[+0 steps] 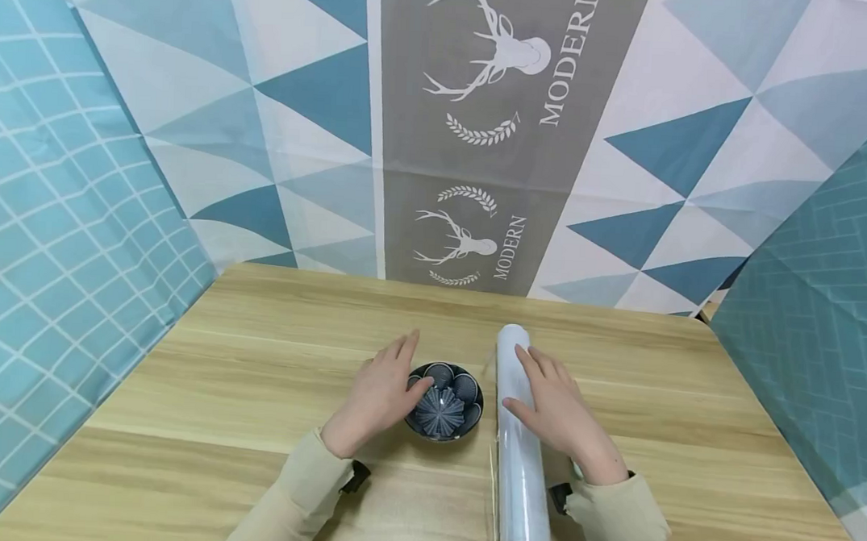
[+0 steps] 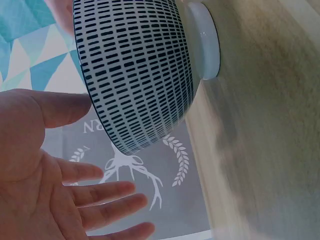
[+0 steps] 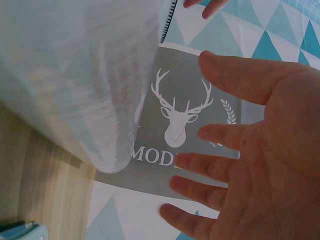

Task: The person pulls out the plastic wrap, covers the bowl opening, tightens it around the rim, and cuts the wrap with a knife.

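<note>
1. We have a dark patterned bowl (image 1: 440, 414) upright on the tabletop (image 1: 255, 359), near its middle; a roll of plastic film (image 1: 522, 476) lies lengthwise just to the right of it.
2. Left hand (image 1: 377, 393): fingers extended and apart, thumb at the bowl's rim. We cannot quite tell whether the thumb touches or only nears it.
3. Right hand (image 1: 561, 413): fingers spread, clamped on nothing. The right wrist view shows us a gap between thumb and roll.
4. Step in hand, by our judgement: reaching or placing hands, with neither item gripped.
5. Next move, as we read it: lifting either item would call for curling fingers around it, the bowl kept level and the roll steadied against rolling.
</note>
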The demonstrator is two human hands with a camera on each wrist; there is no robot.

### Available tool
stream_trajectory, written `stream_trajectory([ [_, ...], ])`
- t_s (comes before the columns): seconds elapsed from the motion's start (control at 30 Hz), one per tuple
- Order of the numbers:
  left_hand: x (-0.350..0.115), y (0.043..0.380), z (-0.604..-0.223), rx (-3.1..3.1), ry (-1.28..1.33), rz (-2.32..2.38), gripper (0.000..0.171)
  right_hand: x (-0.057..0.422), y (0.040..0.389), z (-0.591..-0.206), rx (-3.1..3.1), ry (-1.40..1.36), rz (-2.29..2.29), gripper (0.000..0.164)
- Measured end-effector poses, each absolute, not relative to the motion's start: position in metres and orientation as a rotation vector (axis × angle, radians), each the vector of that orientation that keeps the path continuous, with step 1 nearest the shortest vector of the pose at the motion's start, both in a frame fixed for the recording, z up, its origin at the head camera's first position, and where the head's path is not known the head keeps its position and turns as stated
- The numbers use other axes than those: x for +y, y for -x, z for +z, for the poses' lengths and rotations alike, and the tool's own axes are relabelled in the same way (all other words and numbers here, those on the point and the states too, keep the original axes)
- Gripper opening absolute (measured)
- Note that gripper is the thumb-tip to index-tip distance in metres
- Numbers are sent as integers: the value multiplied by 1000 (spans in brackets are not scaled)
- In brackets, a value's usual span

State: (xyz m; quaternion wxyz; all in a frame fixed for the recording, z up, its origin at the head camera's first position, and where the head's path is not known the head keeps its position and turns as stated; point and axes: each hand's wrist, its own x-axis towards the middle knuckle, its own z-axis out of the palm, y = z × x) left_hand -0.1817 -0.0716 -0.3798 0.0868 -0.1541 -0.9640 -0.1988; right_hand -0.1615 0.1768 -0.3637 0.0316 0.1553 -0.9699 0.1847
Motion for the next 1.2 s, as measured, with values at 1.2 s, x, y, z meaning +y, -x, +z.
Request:
stream_trajectory([
  [1.2, -24, 210, -339, -2703, 1214, -188, 40, 174, 130, -375, -3223, -73, 987, 87],
])
